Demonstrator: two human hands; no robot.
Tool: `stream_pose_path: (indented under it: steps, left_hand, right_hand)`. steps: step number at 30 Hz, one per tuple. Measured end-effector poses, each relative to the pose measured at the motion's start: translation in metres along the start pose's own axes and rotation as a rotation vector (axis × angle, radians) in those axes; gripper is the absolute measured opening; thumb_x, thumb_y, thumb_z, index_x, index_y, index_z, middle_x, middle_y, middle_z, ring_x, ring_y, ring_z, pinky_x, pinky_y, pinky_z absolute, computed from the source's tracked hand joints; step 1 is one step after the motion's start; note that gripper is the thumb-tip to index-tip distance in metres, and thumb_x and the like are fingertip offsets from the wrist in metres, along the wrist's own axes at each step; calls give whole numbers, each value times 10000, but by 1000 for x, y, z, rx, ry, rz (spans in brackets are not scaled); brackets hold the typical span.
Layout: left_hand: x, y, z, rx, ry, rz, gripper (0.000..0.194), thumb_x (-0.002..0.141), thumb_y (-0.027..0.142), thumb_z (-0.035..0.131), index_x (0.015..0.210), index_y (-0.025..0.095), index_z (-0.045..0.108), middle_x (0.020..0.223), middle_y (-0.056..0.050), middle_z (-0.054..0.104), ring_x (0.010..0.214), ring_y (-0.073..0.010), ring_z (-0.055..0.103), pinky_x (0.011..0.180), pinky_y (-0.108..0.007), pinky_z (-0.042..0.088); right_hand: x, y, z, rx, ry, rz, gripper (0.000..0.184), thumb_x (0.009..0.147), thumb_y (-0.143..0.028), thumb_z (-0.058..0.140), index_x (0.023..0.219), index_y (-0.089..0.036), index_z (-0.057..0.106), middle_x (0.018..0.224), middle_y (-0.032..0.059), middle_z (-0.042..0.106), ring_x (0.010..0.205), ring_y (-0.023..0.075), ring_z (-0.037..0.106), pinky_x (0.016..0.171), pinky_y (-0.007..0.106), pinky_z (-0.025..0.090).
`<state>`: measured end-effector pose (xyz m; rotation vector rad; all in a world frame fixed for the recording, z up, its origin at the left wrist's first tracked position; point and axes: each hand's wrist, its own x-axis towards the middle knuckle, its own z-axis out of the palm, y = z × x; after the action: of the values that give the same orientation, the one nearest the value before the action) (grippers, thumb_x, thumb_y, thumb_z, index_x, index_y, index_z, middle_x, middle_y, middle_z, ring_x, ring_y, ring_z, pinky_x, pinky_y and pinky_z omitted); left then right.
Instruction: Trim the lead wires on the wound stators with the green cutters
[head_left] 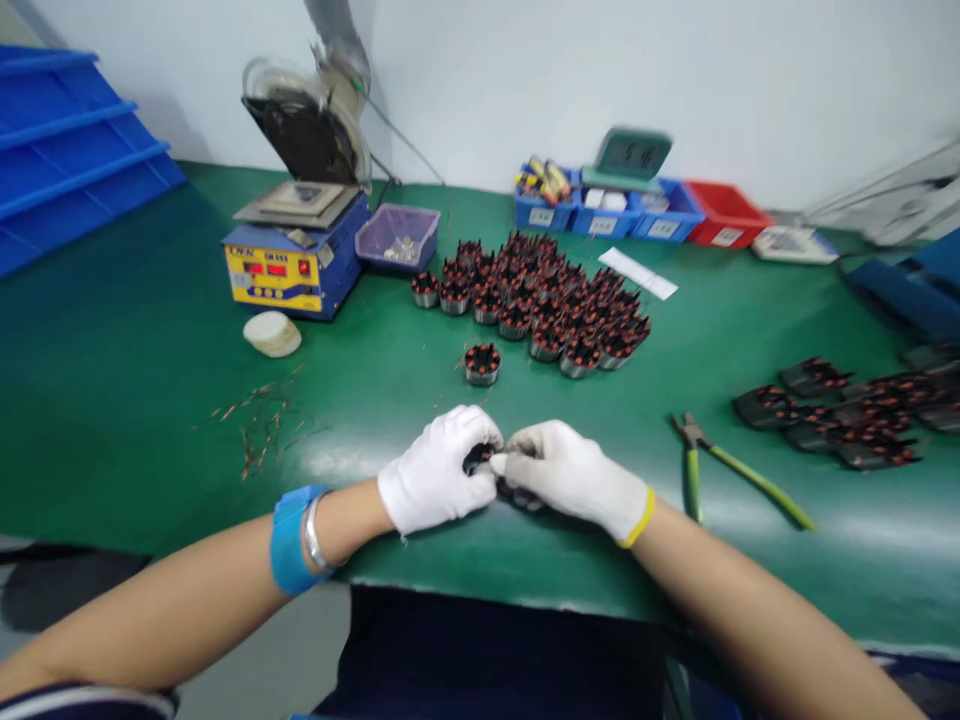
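My left hand (442,470), in a white glove, is closed around a small motor stator (480,457) near the table's front edge. Black plastic and a little copper winding show between the fingers; the rest of it is covered. My right hand (566,470), in a white glove with a yellow cuff, meets the left with thumb and finger pinched at the stator's right side. What lies in that pinch is too small to make out. A single stator (482,364) stands upright just beyond my hands, in front of a large group of stators (540,295).
Green-handled cutting pliers (694,435) lie open to the right, before more stators (847,415). Wire scraps (262,425) and round white pads (271,333) are at left. Behind stand a blue-yellow machine (281,265), a purple tray (397,235), blue bins (600,212) and a red bin (726,212).
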<state>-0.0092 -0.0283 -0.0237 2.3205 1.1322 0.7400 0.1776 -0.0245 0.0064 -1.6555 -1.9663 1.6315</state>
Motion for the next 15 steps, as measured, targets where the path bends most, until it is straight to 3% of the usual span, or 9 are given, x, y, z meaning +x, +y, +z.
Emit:
stream_pose_path:
  steps: [4, 8, 12, 15]
  left_hand:
    - [-5, 2, 2, 60, 7, -107, 112, 682, 155, 462, 778, 199, 499, 813, -29, 573, 768, -180, 534, 710, -319, 456]
    - [-4, -13, 10, 92, -61, -154, 167, 647, 156, 478, 802, 205, 517, 830, -28, 598, 773, -186, 565, 726, -331, 490]
    - [-5, -29, 16, 107, -95, -97, 197, 635, 161, 499, 819, 220, 539, 859, -21, 620, 802, -190, 592, 752, -320, 507]
    - [-8, -37, 21, 109, -68, -71, 226, 619, 145, 515, 821, 239, 554, 856, -11, 633, 811, -188, 609, 772, -301, 514]
  right_hand:
    - [-1, -3, 8, -45, 163, -44, 304, 887, -379, 492, 729, -176, 654, 658, 24, 682, 578, 115, 599, 522, 197, 386]
    - [5, 0, 6, -69, 271, -70, 252, 844, -309, 500, 677, -188, 645, 647, 16, 688, 603, 126, 616, 542, 199, 393]
    - [10, 5, 2, -67, 288, -80, 229, 830, -306, 514, 700, -188, 662, 619, 9, 663, 553, 117, 591, 516, 200, 382]
    - [11, 1, -6, -68, 214, -68, 239, 815, -366, 562, 705, -195, 689, 614, -7, 638, 526, 101, 552, 497, 194, 374]
